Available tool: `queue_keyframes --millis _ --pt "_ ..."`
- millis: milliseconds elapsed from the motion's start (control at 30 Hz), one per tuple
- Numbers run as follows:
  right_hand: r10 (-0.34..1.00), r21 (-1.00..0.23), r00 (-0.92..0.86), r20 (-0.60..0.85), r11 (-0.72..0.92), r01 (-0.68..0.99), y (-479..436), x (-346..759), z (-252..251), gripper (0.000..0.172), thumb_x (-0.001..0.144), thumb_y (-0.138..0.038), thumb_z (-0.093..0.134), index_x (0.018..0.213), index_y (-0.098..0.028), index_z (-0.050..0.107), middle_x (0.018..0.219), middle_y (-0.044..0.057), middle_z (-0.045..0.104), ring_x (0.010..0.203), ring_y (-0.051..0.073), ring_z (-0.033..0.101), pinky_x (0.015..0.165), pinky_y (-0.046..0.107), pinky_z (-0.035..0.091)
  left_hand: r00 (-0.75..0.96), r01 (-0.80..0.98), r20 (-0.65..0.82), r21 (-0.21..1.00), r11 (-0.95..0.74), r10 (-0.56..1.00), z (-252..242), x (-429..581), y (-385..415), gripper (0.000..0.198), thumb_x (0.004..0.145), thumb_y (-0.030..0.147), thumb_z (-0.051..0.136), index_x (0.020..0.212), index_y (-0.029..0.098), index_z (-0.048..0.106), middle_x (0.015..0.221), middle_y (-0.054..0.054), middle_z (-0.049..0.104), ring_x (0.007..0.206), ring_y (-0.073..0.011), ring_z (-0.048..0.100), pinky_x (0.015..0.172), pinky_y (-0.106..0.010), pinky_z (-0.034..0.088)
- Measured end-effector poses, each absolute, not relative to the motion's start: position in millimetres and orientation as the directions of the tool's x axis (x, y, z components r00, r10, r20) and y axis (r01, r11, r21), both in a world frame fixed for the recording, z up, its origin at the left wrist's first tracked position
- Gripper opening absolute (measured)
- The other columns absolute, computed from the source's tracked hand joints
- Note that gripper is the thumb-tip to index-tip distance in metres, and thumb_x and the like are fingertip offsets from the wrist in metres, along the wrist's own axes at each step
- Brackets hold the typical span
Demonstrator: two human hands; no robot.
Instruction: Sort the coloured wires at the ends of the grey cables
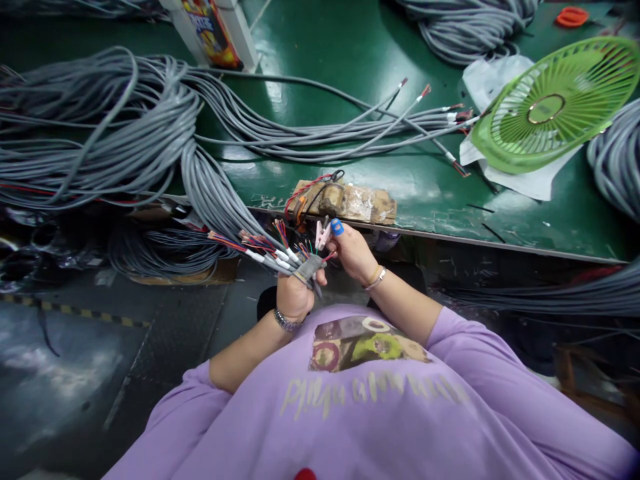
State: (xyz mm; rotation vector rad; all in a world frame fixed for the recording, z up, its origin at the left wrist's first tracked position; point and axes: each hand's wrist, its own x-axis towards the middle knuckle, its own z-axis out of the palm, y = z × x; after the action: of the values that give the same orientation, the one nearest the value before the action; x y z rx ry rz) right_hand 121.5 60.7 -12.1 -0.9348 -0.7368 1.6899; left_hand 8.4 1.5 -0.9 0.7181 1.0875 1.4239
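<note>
My left hand [294, 293] is closed around the ends of a bundle of grey cables [225, 203], with a grey strip [309, 268] lying across them at the fingers. Stripped ends with thin coloured wires [253, 241] and white sleeves fan out beside this hand. My right hand [354, 252], with a blue cover on the thumb, pinches at a thin red wire [330, 255] by the strip. A pale pink clip [323, 235] sits right at the right fingertips; whether they touch it, I cannot tell.
A worn, taped block [357, 202] with red and black leads lies at the edge of the green bench [320, 47]. Behind it stretch more grey cables [300, 137]. A green fan [550, 107] stands right, orange-handled scissors [573, 17] farther back. Coiled cable [170, 252] lies below the bench.
</note>
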Motion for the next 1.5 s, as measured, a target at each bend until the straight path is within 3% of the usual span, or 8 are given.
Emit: queue_keyframes --millis 100,300,500,733,900,1033,1300,1500 --pt "0.908 -0.728 -0.323 -0.268 -0.41 -0.549 64.2 118.2 -9.7 0.057 0.064 -0.069 0.072 0.074 -0.015 0.06 0.059 -0.004 0.05 0.052 0.006 0.037 0.045 0.02 0.027 -0.164 -0.392 -0.167 0.916 0.091 0.972 -3.7 7.5 1.0 0.024 0.07 0.032 0.074 0.056 0.017 0.061 0.043 0.003 0.055 0.04 -0.0096 0.052 0.044 -0.023 0.042" --pt "0.911 -0.677 -0.266 -0.314 -0.412 -0.61 65.9 111.2 -4.3 0.051 0.068 -0.063 0.075 0.068 -0.014 0.059 0.055 -0.005 0.045 0.051 0.006 0.037 0.046 0.02 0.027 -0.175 -0.357 -0.166 0.929 0.095 0.97 -7.5 6.3 -1.1 0.023 0.069 0.03 0.072 0.054 0.018 0.06 0.043 0.003 0.055 0.041 -0.0096 0.051 0.045 -0.023 0.042" --pt "0.855 -0.63 -0.36 -0.372 -0.518 -0.578 62.6 122.5 -14.9 0.049 0.074 -0.064 0.069 0.079 -0.015 0.062 0.068 0.0 0.06 0.054 0.007 0.046 0.046 0.019 0.033 -0.18 -0.347 -0.153 0.934 0.082 0.972 -11.6 2.9 -4.9 0.023 0.071 0.032 0.072 0.057 0.018 0.061 0.044 0.003 0.055 0.04 -0.0097 0.051 0.044 -0.023 0.043" --pt "0.786 -0.804 -0.584 -0.202 -0.474 -0.359 35.8 153.7 -28.0 0.042 0.056 -0.037 0.088 0.086 -0.015 0.068 0.077 0.001 0.066 0.058 0.007 0.049 0.049 0.019 0.038 -0.188 -0.29 -0.117 0.955 0.058 0.975 -16.3 -1.7 -14.6 0.028 0.074 0.034 0.071 0.054 0.018 0.061 0.046 0.001 0.057 0.042 -0.0102 0.053 0.044 -0.023 0.043" --pt "0.911 -0.876 -0.371 -0.182 -0.321 -0.359 23.3 146.3 -22.5 0.036 0.063 -0.041 0.084 0.076 -0.015 0.064 0.066 -0.002 0.061 0.051 0.006 0.042 0.048 0.021 0.032 -0.204 -0.221 -0.12 0.973 0.074 0.972 -20.3 -0.5 -15.0 0.029 0.073 0.036 0.072 0.053 0.018 0.062 0.048 0.0 0.06 0.045 -0.0109 0.055 0.045 -0.023 0.044" --pt "0.933 -0.857 -0.293 -0.21 -0.319 -0.404 25.3 144.4 -21.2 0.035 0.061 -0.039 0.084 0.072 -0.016 0.06 0.06 -0.004 0.056 0.049 0.005 0.04 0.048 0.021 0.031 -0.219 -0.247 -0.12 0.967 0.064 0.968 -20.9 -0.9 -15.5 0.024 0.073 0.034 0.074 0.058 0.017 0.065 0.052 0.0 0.062 0.048 -0.0113 0.058 0.048 -0.023 0.047" --pt "0.916 -0.912 -0.364 -0.166 -0.283 -0.297 20.9 142.8 -11.9 0.041 0.062 -0.048 0.083 0.073 -0.016 0.059 0.062 -0.004 0.056 0.051 0.006 0.044 0.048 0.021 0.033 -0.218 -0.246 -0.135 0.966 0.079 0.967 -20.8 -1.1 -15.5 0.026 0.072 0.035 0.074 0.057 0.017 0.062 0.051 0.0 0.062 0.046 -0.012 0.058 0.045 -0.022 0.046" --pt "0.91 -0.918 -0.387 -0.151 -0.274 -0.287 24.4 132.7 -3.8 0.039 0.067 -0.047 0.08 0.071 -0.017 0.055 0.052 -0.004 0.057 0.044 0.008 0.049 0.047 0.022 0.032 -0.091 -0.185 -0.156 0.973 0.137 0.984 -27.7 -6.5 -17.4 0.026 0.071 0.035 0.076 0.056 0.016 0.065 0.053 -0.002 0.065 0.048 -0.013 0.06 0.045 -0.023 0.046"
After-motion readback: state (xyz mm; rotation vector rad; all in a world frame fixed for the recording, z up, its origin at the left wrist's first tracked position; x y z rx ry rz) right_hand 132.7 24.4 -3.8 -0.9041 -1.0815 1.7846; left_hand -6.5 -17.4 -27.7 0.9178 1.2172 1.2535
